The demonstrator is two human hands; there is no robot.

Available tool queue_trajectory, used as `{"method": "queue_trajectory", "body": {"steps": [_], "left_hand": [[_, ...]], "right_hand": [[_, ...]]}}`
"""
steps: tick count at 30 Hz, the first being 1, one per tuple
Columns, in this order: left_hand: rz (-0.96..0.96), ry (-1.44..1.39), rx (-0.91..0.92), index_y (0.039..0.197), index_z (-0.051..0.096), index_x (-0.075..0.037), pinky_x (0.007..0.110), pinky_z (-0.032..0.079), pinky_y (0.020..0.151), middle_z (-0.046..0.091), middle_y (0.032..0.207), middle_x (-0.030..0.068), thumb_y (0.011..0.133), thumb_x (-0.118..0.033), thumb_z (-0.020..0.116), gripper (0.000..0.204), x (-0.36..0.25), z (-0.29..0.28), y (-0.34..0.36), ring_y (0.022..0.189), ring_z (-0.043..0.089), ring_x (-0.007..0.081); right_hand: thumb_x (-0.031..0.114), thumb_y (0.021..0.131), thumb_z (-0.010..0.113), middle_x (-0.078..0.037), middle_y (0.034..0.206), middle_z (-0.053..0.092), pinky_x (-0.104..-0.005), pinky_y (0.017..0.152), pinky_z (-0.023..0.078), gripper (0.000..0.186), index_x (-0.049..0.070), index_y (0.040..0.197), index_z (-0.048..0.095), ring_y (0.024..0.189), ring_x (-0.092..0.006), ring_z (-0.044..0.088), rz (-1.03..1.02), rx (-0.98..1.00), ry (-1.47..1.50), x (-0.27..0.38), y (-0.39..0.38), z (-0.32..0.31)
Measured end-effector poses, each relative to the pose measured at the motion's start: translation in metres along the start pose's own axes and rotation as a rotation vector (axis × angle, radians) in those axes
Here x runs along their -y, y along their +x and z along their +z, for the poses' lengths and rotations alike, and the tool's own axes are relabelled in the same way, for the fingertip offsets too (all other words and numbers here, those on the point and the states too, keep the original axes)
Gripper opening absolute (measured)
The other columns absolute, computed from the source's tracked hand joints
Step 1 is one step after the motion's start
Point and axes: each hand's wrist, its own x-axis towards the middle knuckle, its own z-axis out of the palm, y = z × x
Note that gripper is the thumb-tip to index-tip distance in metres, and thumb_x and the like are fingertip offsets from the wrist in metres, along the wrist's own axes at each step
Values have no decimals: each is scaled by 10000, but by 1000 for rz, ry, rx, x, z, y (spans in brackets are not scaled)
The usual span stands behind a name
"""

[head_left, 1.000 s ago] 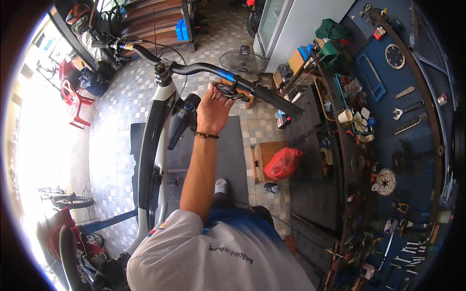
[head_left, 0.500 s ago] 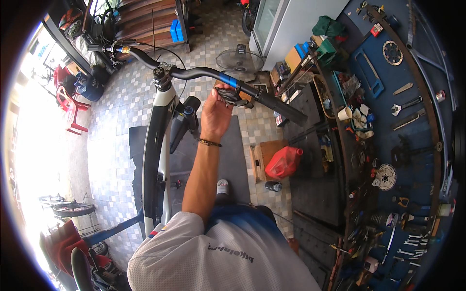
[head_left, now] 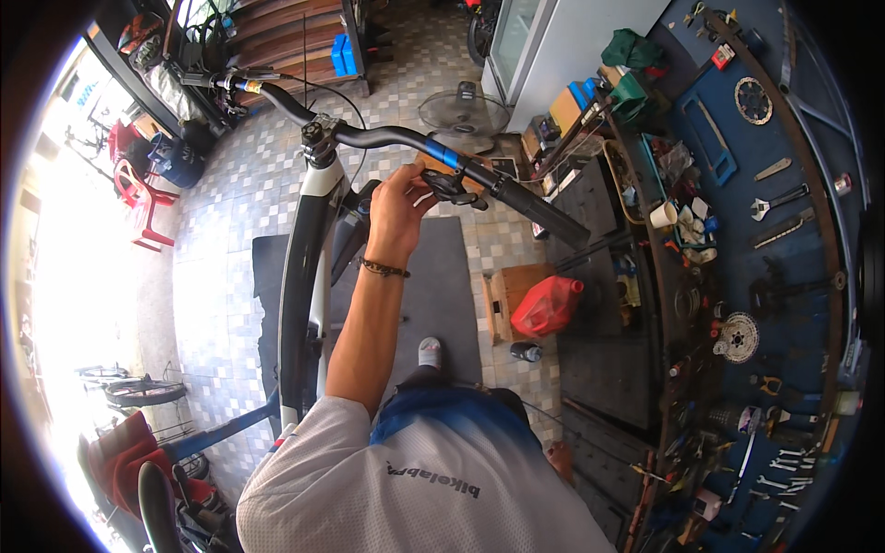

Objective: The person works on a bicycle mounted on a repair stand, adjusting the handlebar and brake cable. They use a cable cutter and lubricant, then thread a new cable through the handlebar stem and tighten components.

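Observation:
My left hand (head_left: 396, 207) reaches up to the right side of a black handlebar (head_left: 383, 136), and its fingers pinch the black brake lever (head_left: 452, 184) beside a blue band on the bar. A dark bracelet sits on that wrist. The bar belongs to a white and black bicycle frame (head_left: 300, 267) standing just left of my arm. Past the lever, the long black grip (head_left: 544, 214) points right. My right hand is out of the picture.
A dark mat (head_left: 447, 295) lies on the tiled floor under the bike. A red fuel can (head_left: 546, 306) and a wooden box (head_left: 505, 288) stand to its right, and a floor fan (head_left: 459, 112) farther off. A blue tool wall (head_left: 765, 184) fills the right, and red chairs (head_left: 134, 184) the left.
My left hand stays on the brake lever. The view has shifted a little, so the handlebar lies slightly lower in the picture.

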Motion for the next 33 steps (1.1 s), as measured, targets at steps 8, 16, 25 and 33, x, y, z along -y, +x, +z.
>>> {"method": "queue_trajectory", "body": {"steps": [8, 16, 25, 33], "left_hand": [[-12, -270, 62, 1079, 678, -102, 377, 508, 927, 625, 957, -18, 1042, -357, 676, 258, 16, 9, -8, 955, 603, 151], [-174, 573, 440, 1272, 681, -22, 380, 557, 896, 741, 1133, 90, 1028, -233, 670, 322, 173, 8, -90, 1016, 712, 246], [-209, 507, 601, 1181, 726, 2, 363, 575, 905, 758, 1114, 123, 1045, -219, 664, 267, 193, 58, -136, 993, 722, 233], [-77, -340, 211, 1268, 623, -22, 431, 621, 952, 706, 1224, 173, 1075, -499, 573, 517, 27, 33, -35, 1107, 707, 294]], "right_hand": [[133, 953, 674, -203, 1006, 661, -529, 767, 535, 150, 13, 1041, 696, 877, -385, 649, 240, -55, 314, 17, -14, 7], [235, 1040, 615, -60, 735, 615, -347, 636, 475, 201, 39, 995, 623, 685, -155, 600, 162, -238, 428, 212, 35, -74], [205, 1036, 636, -68, 738, 640, -340, 640, 486, 163, 46, 1000, 633, 687, -154, 619, 122, -345, 465, 265, 24, -142], [212, 1032, 638, -78, 697, 648, -358, 621, 484, 205, 28, 948, 600, 634, -172, 633, 249, -343, 447, 235, 4, -126]]}}
